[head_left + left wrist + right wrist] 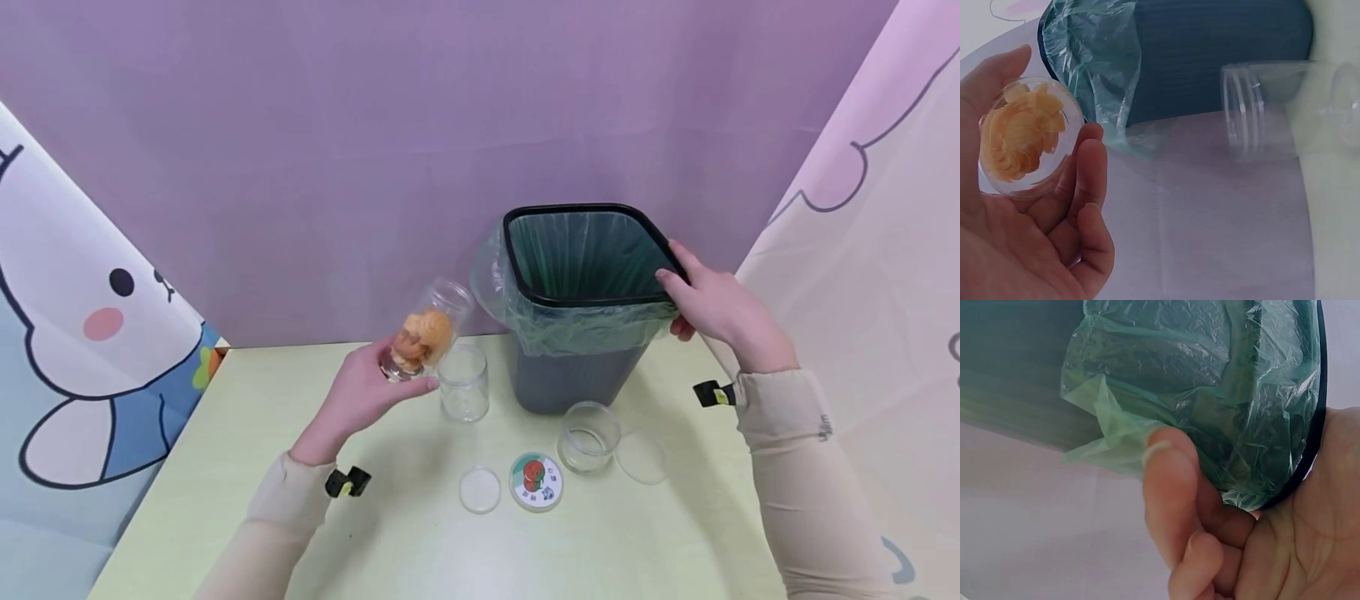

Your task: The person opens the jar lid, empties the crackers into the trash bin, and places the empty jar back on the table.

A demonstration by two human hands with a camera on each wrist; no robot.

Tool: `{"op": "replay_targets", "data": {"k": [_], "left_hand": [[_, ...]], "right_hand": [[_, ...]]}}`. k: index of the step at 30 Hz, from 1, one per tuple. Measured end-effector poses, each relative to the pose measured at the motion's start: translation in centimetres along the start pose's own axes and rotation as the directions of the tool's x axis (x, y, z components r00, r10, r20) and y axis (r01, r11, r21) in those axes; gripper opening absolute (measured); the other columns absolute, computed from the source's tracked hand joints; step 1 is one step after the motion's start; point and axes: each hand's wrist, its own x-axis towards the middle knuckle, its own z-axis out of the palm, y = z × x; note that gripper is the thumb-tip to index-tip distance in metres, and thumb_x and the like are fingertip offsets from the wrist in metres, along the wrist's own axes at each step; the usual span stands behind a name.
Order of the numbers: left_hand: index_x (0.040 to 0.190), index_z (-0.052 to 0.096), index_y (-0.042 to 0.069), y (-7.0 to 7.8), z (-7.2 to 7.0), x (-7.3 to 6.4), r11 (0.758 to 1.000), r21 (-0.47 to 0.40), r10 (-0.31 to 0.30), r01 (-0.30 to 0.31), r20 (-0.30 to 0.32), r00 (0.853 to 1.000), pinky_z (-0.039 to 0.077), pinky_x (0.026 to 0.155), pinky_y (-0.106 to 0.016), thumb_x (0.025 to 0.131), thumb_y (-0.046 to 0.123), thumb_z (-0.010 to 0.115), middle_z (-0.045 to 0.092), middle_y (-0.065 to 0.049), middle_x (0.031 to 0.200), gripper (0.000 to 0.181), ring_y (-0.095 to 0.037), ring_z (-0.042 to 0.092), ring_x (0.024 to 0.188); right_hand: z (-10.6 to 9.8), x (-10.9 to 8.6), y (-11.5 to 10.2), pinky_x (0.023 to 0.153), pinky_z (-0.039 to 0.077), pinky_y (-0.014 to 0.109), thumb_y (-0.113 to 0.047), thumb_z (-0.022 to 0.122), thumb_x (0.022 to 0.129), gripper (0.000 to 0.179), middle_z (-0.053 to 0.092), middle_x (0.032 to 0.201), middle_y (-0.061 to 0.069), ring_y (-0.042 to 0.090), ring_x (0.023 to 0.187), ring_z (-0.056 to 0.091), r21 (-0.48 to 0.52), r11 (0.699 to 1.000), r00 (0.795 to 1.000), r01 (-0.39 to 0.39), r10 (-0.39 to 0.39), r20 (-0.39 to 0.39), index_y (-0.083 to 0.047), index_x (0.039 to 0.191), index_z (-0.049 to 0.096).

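My left hand (pixel 362 390) grips a clear jar (pixel 452 297) that holds orange-brown, flaky pieces (pixel 424 337). The jar is raised and tilted, its mouth leaning toward the bin; in the left wrist view the fingers (pixel 1092 169) curl round its base. On the right, my right hand (pixel 720 310) holds the black rim (pixel 581 300) of a grey trash bin (pixel 558 379), thumb over the edge and fingers outside. A green translucent bag (pixel 592 333) lines the bin and hangs over its rim; the right wrist view shows it bunched by the fingers (pixel 1172 487).
A clear jar (pixel 464 404) stands left of the bin. In front are a shorter clear container (pixel 588 454), a clear disc (pixel 642 457), a lid with a tomato picture (pixel 536 482) and a small white lid (pixel 480 490). A purple cloth (pixel 315 208) hangs behind the table.
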Motion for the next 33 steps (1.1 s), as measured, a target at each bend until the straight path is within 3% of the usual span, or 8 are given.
{"op": "replay_targets", "data": {"k": [6,20,26,33], "left_hand": [[0.123,0.064,0.012,1.0,-0.6,1.7,0.998,0.062,0.027,-0.027,0.011,1.000,0.053,0.075,-0.040,0.073,0.053,0.084,0.070,-0.004,0.105,0.068,-0.021,0.066,0.092],[0.124,0.060,0.004,3.9,-1.8,5.6,0.959,0.275,0.074,-0.067,-0.016,0.997,0.052,0.073,-0.043,0.072,0.054,0.081,0.068,-0.009,0.106,0.075,-0.026,0.064,0.090],[0.108,0.062,0.007,5.4,-1.6,6.8,0.918,0.385,0.123,-0.095,-0.047,0.991,0.049,0.062,-0.039,0.071,0.051,0.081,0.066,-0.004,0.090,0.060,-0.024,0.060,0.076],[0.109,0.062,0.006,7.0,-1.4,7.9,0.835,0.528,0.201,-0.151,-0.038,0.979,0.047,0.056,-0.038,0.072,0.047,0.078,0.065,-0.003,0.085,0.057,-0.023,0.059,0.069]], "right_hand": [[0.2,0.1,0.1,0.095,0.038,0.060,-0.064,0.025,0.100,0.074,0.069,0.069,0.007,0.021,0.074,0.066,0.022,1.000,1.000,-0.003,0.003,-0.008,-0.032,0.159,-0.005],[0.5,0.1,-0.1,0.094,0.038,0.061,-0.070,0.024,0.097,0.078,0.068,0.070,0.009,0.023,0.073,0.065,0.050,0.999,1.000,-0.013,0.014,-0.013,-0.033,0.159,-0.004],[0.5,0.1,0.0,0.094,0.039,0.059,-0.071,0.025,0.096,0.079,0.067,0.070,0.009,0.023,0.070,0.065,0.074,0.997,1.000,-0.012,0.013,-0.021,-0.032,0.160,-0.003],[0.6,0.0,0.0,0.093,0.039,0.060,-0.072,0.025,0.096,0.080,0.067,0.071,0.009,0.023,0.070,0.065,0.082,0.997,1.000,-0.018,0.019,-0.020,-0.033,0.160,-0.003]]}}
